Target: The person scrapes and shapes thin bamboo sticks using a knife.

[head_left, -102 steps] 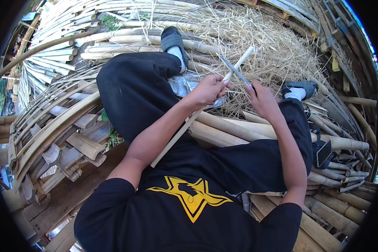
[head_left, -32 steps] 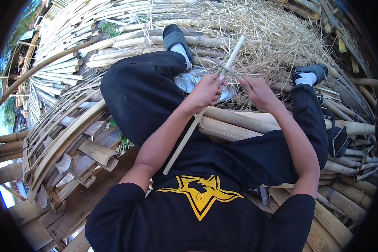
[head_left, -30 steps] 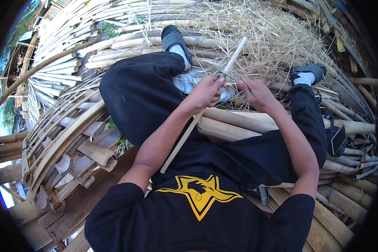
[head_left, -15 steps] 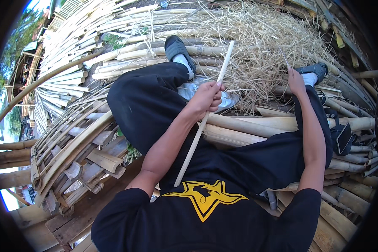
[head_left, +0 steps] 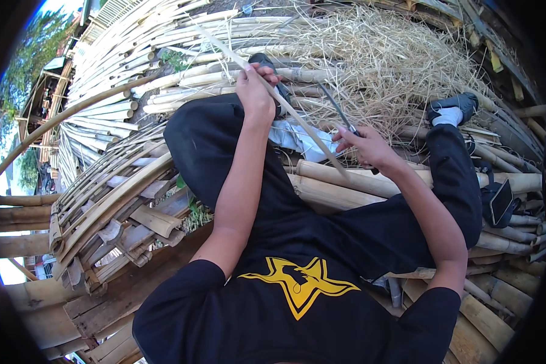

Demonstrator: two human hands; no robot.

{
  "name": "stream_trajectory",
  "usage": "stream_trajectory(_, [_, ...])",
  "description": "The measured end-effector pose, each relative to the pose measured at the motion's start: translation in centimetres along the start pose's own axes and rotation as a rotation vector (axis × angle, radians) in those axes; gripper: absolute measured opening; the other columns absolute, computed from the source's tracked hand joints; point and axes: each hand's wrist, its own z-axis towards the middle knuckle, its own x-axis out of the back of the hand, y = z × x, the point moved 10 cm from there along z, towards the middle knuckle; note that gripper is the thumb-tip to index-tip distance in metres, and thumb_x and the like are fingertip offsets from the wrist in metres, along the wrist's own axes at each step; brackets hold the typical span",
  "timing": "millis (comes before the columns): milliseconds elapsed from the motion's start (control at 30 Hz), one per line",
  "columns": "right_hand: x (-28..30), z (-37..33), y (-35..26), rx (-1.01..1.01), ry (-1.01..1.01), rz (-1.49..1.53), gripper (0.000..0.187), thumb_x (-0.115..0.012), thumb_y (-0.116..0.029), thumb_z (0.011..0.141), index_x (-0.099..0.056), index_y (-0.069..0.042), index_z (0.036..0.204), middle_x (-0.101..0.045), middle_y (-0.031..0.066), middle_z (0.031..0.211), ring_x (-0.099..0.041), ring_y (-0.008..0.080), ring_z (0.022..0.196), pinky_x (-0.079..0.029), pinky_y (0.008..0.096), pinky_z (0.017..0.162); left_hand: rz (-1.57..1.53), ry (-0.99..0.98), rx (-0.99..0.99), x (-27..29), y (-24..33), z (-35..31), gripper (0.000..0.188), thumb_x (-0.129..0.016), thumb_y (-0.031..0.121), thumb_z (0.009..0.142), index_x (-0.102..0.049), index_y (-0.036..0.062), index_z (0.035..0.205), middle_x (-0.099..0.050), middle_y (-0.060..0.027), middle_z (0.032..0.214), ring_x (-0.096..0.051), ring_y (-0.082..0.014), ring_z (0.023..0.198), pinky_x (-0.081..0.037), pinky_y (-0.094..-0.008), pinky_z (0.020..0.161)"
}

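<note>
A long, pale bamboo strip (head_left: pixel 227 51) slants across in front of me, its far end up and to the left. My left hand (head_left: pixel 256 92) is closed around it near the middle. In my right hand (head_left: pixel 367 148) is a knife (head_left: pixel 335 107), its handle partly hidden by the fingers. The knife's narrow dark blade points up and leftward, away from me. It lies to the right of the strip's near half and looks apart from it. The strip's near end comes down close to my right hand, over split bamboo (head_left: pixel 340 185).
A heap of straw-like shavings (head_left: pixel 394 67) spreads beyond my feet. Bamboo poles (head_left: pixel 194 79) cover the ground at far left. Stacked bamboo slats (head_left: pixel 121 206) stand by my left leg. A dark phone-like device (head_left: pixel 500 200) sits at right. Whitish plastic (head_left: pixel 300 139) lies between my legs.
My left hand moved left and away from me, and the strip now slants the other way. My right hand came inward from beside the right foot, bringing the knife near the strip.
</note>
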Motion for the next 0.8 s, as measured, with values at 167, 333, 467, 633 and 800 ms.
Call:
stream_trajectory(167, [2.7, -0.1, -2.6, 0.314, 0.225, -0.300, 0.032, -0.057, -0.034, 0.092, -0.065, -0.003, 0.088, -0.060, 0.0010, 0.068, -0.039, 0.0039, 0.047, -0.031, 0.0241, 0.044, -0.243, 0.195, -0.086, 2.7, 0.2, -0.2, 0.021, -0.031, 0.022, 0.102, -0.041, 0.0049, 0.093, -0.059, -0.0167, 0.084, -0.063, -0.0294, 0.075, -0.054, -0.0468, 0.084])
stream_trajectory(333, [4.5, 0.1, -2.4, 0.177, 0.174, -0.400, 0.032, -0.064, -0.035, 0.086, -0.067, -0.003, 0.087, -0.059, 0.0021, 0.061, -0.053, 0.0125, 0.055, -0.042, 0.0314, 0.055, -0.094, 0.085, -0.035, 1.0, 0.8, -1.2, 0.022, -0.034, 0.021, 0.101, -0.043, 0.0016, 0.098, -0.061, -0.0207, 0.102, -0.064, -0.0302, 0.087, -0.055, -0.0398, 0.080])
stream_trajectory(467, [9.6, -1.3, -4.5, 0.180, 0.421, -0.617, 0.035, -0.069, -0.042, 0.080, -0.070, -0.007, 0.085, -0.059, 0.0092, 0.060, -0.058, 0.0228, 0.059, -0.043, 0.0359, 0.058, 0.401, 0.065, 0.049, 1.7, 1.0, -2.1, 0.041, -0.055, 0.027, 0.094, -0.043, -0.0019, 0.120, -0.057, -0.0103, 0.103, -0.057, -0.0146, 0.083, -0.052, -0.0286, 0.064])
stream_trajectory(633, [14.3, -3.4, -7.4, 0.265, 0.591, -0.736, 0.036, -0.069, -0.045, 0.079, -0.070, -0.009, 0.088, -0.058, 0.0108, 0.063, -0.058, 0.0250, 0.061, -0.043, 0.0372, 0.059, 0.861, 0.076, -0.208, 0.5, 8.2, -5.6, 0.036, -0.062, 0.019, 0.089, -0.052, -0.0047, 0.114, -0.057, -0.0104, 0.100, -0.059, -0.0170, 0.081, -0.048, -0.0287, 0.069])
stream_trajectory(800, [16.6, -5.8, -9.2, 0.308, 0.620, -0.772, 0.036, -0.071, -0.040, 0.079, -0.067, -0.005, 0.088, -0.056, 0.0112, 0.065, -0.055, 0.0241, 0.060, -0.041, 0.0368, 0.060, 1.338, -0.221, -0.959, -10.4, 16.1, -10.9, 0.027, -0.066, 0.019, 0.084, -0.063, 0.0058, 0.107, -0.062, -0.0137, 0.105, -0.062, -0.0261, 0.090, -0.046, -0.0356, 0.083])
